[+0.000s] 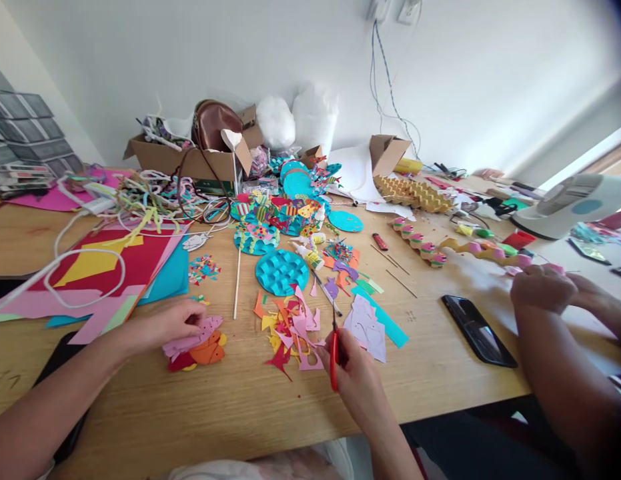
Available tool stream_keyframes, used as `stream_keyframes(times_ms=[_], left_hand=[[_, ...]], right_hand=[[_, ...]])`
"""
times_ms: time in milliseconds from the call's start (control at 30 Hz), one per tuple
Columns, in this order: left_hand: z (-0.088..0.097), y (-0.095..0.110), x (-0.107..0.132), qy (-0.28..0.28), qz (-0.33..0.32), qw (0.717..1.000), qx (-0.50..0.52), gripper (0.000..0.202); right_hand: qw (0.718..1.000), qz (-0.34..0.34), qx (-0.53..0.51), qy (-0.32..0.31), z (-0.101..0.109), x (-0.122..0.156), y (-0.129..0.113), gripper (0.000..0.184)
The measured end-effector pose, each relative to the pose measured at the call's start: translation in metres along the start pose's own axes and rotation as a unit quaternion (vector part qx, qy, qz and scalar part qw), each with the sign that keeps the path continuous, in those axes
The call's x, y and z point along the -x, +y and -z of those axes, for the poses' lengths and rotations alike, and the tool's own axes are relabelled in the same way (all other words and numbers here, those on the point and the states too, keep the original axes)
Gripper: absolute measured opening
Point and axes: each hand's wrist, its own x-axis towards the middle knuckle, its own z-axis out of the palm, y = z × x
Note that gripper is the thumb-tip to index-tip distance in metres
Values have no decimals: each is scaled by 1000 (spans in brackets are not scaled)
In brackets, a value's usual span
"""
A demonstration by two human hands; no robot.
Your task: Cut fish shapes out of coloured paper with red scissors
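Note:
My right hand is wrapped round the red handles of the scissors, whose blades point away from me. Close to the blades lie lilac paper pieces and a pile of pink, yellow and orange scraps. On the left, my left hand has its fingers bent together at a small stack of cut-outs. The top one is a lilac paper cut-out, with orange cut-outs and red ones under it. What the fingertips hold, if anything, is hidden.
A blue egg-tray disc, a wooden stick and a glue bottle lie ahead. Coloured paper sheets and a white cable cover the left. A phone lies at right, beside another person's hands working on painted egg-carton strips.

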Motion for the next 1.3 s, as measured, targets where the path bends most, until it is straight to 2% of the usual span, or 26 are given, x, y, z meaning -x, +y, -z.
stream_keyframes(times_ms=[100, 167, 233, 267, 333, 467, 533, 567, 700, 800, 867, 933, 1000, 1033, 1167, 1300], left_hand=[[2, -5, 3, -1, 7, 995, -101, 10], [6, -4, 5, 24, 2, 987, -157, 21], [6, 4, 7, 36, -21, 986, -161, 26], [4, 11, 8, 25, -39, 987, -152, 23], [-8, 28, 9, -11, -70, 989, -129, 18], [-50, 64, 9, -47, -171, 984, -31, 14], [-69, 74, 8, -100, -189, 977, -7, 13], [-76, 77, 7, -108, -189, 976, 2, 14], [-89, 85, 3, -131, -153, 978, 47, 20], [-95, 99, -1, -161, -68, 969, 176, 19], [-104, 114, -5, -182, 13, 929, 323, 22], [-116, 128, -10, -195, 69, 863, 462, 23], [-131, 139, -18, -204, 109, 810, 538, 22], [-139, 143, -23, -201, 124, 796, 558, 25], [-164, 151, -41, -195, 187, 773, 574, 38], [-179, 154, -51, -183, 186, 774, 578, 43]], right_hand=[[999, -13, 34, 2, 11, 0, 7, 13], [998, -31, 48, 3, 18, 1, 13, 15], [997, -49, 63, 10, 23, 3, 18, 16], [996, -55, 70, 14, 25, 4, 21, 15], [994, -67, 83, 24, 29, 5, 26, 15], [989, -101, 96, 59, 41, 8, 43, 13], [984, -120, 97, 89, 50, 9, 55, 11], [981, -133, 98, 107, 55, 10, 61, 10], [974, -165, 72, 134, 69, 9, 80, 8], [976, -167, 55, 126, 73, 2, 87, 9], [976, -168, 53, 128, 74, -6, 89, 10], [975, -169, 59, 135, 74, -15, 92, 10], [973, -169, 67, 142, 74, -23, 95, 8], [973, -168, 71, 145, 73, -26, 96, 8], [971, -165, 83, 151, 69, -35, 96, 7], [968, -158, 101, 166, 64, -40, 91, 4]])
